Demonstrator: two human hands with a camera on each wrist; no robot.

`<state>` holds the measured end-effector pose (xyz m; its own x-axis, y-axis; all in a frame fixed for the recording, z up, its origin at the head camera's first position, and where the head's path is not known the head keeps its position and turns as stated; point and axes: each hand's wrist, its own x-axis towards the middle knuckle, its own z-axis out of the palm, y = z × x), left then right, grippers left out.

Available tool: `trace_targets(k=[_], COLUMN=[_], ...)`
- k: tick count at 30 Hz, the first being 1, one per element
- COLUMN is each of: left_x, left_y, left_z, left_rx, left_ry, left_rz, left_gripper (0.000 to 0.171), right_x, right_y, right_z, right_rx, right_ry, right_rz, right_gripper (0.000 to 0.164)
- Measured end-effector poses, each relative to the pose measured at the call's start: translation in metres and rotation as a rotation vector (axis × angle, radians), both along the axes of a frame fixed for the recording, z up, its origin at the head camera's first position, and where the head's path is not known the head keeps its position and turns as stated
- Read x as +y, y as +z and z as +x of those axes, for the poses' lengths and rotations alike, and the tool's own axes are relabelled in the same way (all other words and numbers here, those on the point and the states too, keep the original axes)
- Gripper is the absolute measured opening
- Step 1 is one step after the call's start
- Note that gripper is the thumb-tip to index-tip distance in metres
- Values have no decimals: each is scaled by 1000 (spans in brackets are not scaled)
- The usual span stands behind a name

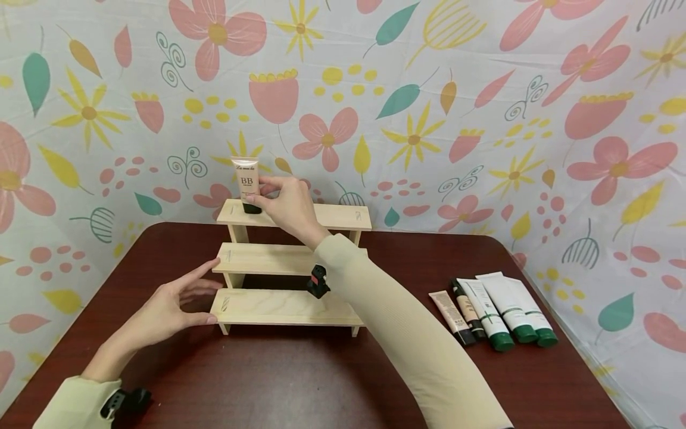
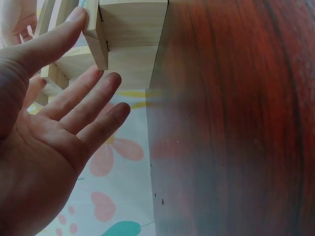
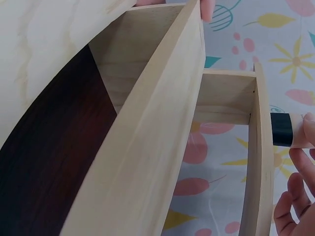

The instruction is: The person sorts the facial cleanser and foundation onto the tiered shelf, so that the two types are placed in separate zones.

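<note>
My right hand (image 1: pixel 292 205) pinches a beige BB cream tube (image 1: pixel 245 177) between thumb and fingers. The tube stands upright, black cap down, at the left end of the top tier of a three-tier wooden display shelf (image 1: pixel 284 305). In the right wrist view, the tube's black cap (image 3: pixel 282 130) shows right at the top board, with the fingertips on the beige part. My left hand (image 1: pixel 166 310) is at the shelf's left side, its thumb against the bottom tier's end and its index finger at the middle tier. In the left wrist view, the remaining fingers (image 2: pixel 106 118) extend loosely.
On the right of the dark red-brown table (image 1: pixel 289 381) lie several tubes: a beige tube (image 1: pixel 452 316) with a black cap, a slim black-and-beige one (image 1: pixel 468 307), and white tubes (image 1: pixel 488 310) with green caps. A floral cloth (image 1: pixel 332 89) hangs behind the table.
</note>
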<state>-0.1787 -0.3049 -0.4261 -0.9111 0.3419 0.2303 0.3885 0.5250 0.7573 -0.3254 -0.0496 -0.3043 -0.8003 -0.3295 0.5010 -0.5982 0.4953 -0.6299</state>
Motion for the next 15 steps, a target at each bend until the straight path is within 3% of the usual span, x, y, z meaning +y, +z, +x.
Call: trace_targets(k=[8, 15], left_x=[0, 1], left_y=[-1, 0], left_z=[0, 0], left_rx=[-5, 0], left_ry=[1, 4], left_rz=[5, -3], left_gripper=[105, 105], right_x=[5, 17], right_y=[-2, 2], right_z=[-1, 3], right_rx=[24, -18], right_ry=[16, 44], right_rz=[7, -11], right_gripper=[48, 50])
